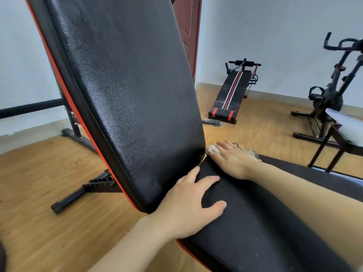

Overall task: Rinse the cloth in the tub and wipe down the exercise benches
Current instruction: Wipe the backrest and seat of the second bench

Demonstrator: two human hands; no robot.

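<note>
On the wood floor (49,173): adjustable bench (82,191), backrest (121,85) raised. My flat right hand (233,161) presses the cloth (212,149) onto the seat pad (255,222); my left hand (186,209) rests there, fingers spread.

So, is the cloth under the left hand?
No, the cloth lies under the flat right hand at the foot of the backrest, while the left hand rests bare on the seat.

Your cloth (212,149) is a pale, bunched rag, perhaps with a patterned edge, pressed under your right hand (233,160) at the crease of the black, red-trimmed bench (255,222), whose backrest (127,85) tilts up. A striped sit-up bench (231,93) lies on the floor (255,126) beyond.
</note>
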